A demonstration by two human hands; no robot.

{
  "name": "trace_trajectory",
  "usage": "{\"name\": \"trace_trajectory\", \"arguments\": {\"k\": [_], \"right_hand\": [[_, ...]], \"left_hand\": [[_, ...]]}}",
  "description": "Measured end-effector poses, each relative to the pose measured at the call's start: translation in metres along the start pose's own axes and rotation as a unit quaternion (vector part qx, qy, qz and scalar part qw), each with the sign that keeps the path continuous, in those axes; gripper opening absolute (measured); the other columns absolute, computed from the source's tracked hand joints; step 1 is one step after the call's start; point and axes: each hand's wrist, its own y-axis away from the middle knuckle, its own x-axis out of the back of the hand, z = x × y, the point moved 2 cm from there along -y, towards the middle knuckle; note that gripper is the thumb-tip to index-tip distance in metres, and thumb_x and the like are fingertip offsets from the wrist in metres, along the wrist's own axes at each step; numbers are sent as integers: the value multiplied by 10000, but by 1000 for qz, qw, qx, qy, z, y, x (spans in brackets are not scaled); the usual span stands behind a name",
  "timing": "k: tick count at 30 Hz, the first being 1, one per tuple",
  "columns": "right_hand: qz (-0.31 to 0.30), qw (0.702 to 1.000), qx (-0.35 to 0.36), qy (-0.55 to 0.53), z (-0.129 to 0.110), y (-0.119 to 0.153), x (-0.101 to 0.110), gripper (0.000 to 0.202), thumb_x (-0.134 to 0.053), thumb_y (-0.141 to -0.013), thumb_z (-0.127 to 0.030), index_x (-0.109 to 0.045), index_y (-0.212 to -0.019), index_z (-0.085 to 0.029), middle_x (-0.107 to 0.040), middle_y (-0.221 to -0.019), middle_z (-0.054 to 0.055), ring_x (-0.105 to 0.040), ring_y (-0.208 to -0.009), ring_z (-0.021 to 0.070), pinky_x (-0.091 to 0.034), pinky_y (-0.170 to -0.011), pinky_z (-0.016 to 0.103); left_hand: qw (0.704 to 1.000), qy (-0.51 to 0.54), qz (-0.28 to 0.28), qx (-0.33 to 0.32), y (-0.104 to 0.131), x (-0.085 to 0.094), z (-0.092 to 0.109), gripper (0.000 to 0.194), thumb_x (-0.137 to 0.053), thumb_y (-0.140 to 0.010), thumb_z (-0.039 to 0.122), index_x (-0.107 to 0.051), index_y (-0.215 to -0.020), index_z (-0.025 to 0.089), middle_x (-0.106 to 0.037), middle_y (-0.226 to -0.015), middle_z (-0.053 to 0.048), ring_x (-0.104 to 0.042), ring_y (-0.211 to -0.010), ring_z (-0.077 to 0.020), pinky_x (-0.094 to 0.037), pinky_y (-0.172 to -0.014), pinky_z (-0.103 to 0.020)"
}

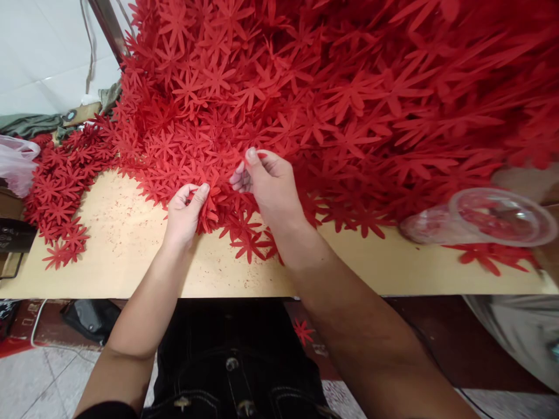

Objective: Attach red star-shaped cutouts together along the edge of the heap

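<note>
A huge heap of red flower-shaped cutouts [227,81], each with several narrow petals, covers the back of the table. At its front edge, my left hand [183,212] pinches a small bunch of these red cutouts [211,210] between thumb and fingers. Just to the right and slightly farther back, my right hand [271,180] has its thumb pressed against the index finger. Whatever that pinch holds, if anything, is too small to make out. Several loose cutouts [250,244] lie on the table below my right hand.
The pale wooden table [117,233] carries scattered red specks. A smaller pile of cutouts [56,186] lies at left beside a white plastic bag [17,163]. A clear plastic tub [502,218] lies tipped at right. One cutout [303,331] is below the table edge.
</note>
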Motion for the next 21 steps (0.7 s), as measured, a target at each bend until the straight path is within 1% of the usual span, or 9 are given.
{"name": "trace_trajectory", "arguments": {"k": [3, 5, 7, 9, 11, 13, 16, 18, 21], "right_hand": [[49, 992, 66, 91, 4, -1, 6, 462, -437, -842, -634, -560, -976, -209, -613, -927, 76, -612, -791, 157, -506, -670, 311], [79, 980, 113, 142, 2, 3, 6, 529, -515, -810, -615, -519, -1151, -211, -565, -1142, 125, -597, -951, 201, -509, -751, 354], [67, 974, 138, 166, -5, 9, 3, 576, -578, -782, -588, -497, -1218, -220, -525, -1236, 135, -565, -1049, 231, -501, -809, 384], [-7, 976, 134, 174, -14, 16, -4, 503, -643, -748, -541, -566, -1125, -216, -590, -1145, 107, -576, -1016, 233, -495, -826, 387], [-92, 975, 102, 174, -21, 22, -12, 321, -661, -754, -461, -621, -938, -201, -650, -941, 66, -605, -888, 209, -491, -797, 366], [-122, 978, 68, 156, -22, 24, -16, 168, -626, -789, -357, -613, -816, -192, -653, -810, 36, -611, -793, 183, -481, -767, 341], [-76, 989, 49, 115, -19, 21, -15, 96, -561, -820, -285, -586, -797, -195, -648, -775, 14, -605, -736, 156, -460, -731, 311], [-37, 992, 52, 106, -16, 18, -12, 140, -548, -833, -329, -558, -774, -202, -615, -716, -3, -572, -672, 136, -437, -687, 293], [14, 992, 62, 109, -13, 15, -7, 271, -509, -866, -423, -494, -697, -212, -529, -619, -18, -492, -588, 117, -392, -626, 284]], "left_hand": [[1000, -17, 11, 13, 1, 0, 0, 282, -760, -677, 346, -543, -634, 172, -545, -520, 79, -472, -425, -19, -418, -457, -144], [999, -23, 9, 22, 1, 0, 0, 270, -753, -685, 360, -551, -663, 182, -545, -523, 76, -477, -418, -31, -425, -451, -161], [999, -27, -6, 29, 1, 0, -2, 254, -735, -706, 373, -560, -695, 189, -560, -548, 67, -495, -431, -43, -443, -463, -179], [999, -26, -19, 23, 0, 1, -3, 239, -715, -732, 376, -565, -712, 191, -570, -581, 56, -517, -466, -48, -460, -494, -185], [1000, -13, -19, 11, 0, 2, -4, 246, -688, -759, 400, -570, -721, 187, -578, -617, 44, -537, -509, -48, -469, -524, -180], [999, 8, -25, 18, 0, 3, -5, 290, -653, -775, 461, -571, -735, 186, -575, -626, 36, -537, -508, -51, -466, -513, -183], [996, 21, -65, 52, 3, 1, -5, 302, -696, -730, 465, -576, -774, 191, -575, -636, 42, -518, -462, -54, -447, -446, -189], [994, 22, -89, 58, 5, -1, -4, 287, -766, -670, 371, -590, -814, 197, -595, -672, 46, -537, -477, -57, -455, -437, -186], [994, 26, -87, 53, 5, -1, -3, 274, -782, -641, 252, -605, -844, 198, -604, -689, 48, -569, -528, -57, -484, -485, -176]]}}
